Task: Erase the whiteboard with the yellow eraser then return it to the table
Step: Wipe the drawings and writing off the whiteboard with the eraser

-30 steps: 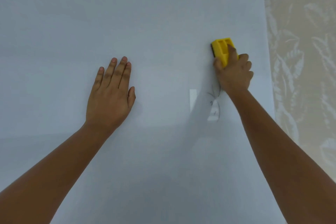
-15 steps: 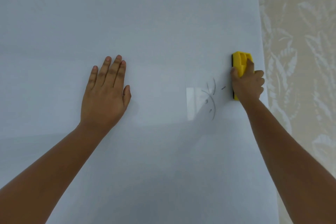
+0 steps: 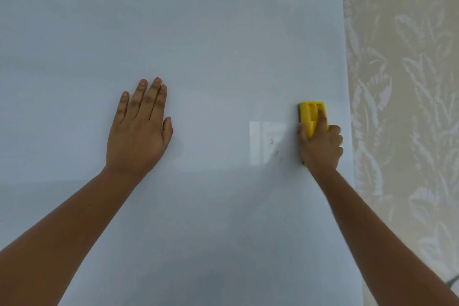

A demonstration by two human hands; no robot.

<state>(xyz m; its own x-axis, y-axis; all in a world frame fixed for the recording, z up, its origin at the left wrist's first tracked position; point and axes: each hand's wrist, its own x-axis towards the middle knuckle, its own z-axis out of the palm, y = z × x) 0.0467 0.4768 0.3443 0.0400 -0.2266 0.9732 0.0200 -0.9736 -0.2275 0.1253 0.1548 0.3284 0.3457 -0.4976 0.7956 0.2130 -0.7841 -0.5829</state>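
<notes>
The right hand (image 3: 320, 146) grips the eraser (image 3: 311, 117) flat against the whiteboard (image 3: 198, 32) near its right edge, long axis upright. Faint marks (image 3: 275, 148) lie just left of that hand, so the next wipe likely runs leftward. The left hand (image 3: 139, 129) rests open, flat on the board, holding nothing.

A bright yellow eraser (image 3: 311, 117) against a pale grey-white whiteboard (image 3: 198, 32); at right, beige wallpaper (image 3: 409, 82) with pale leaf pattern.
</notes>
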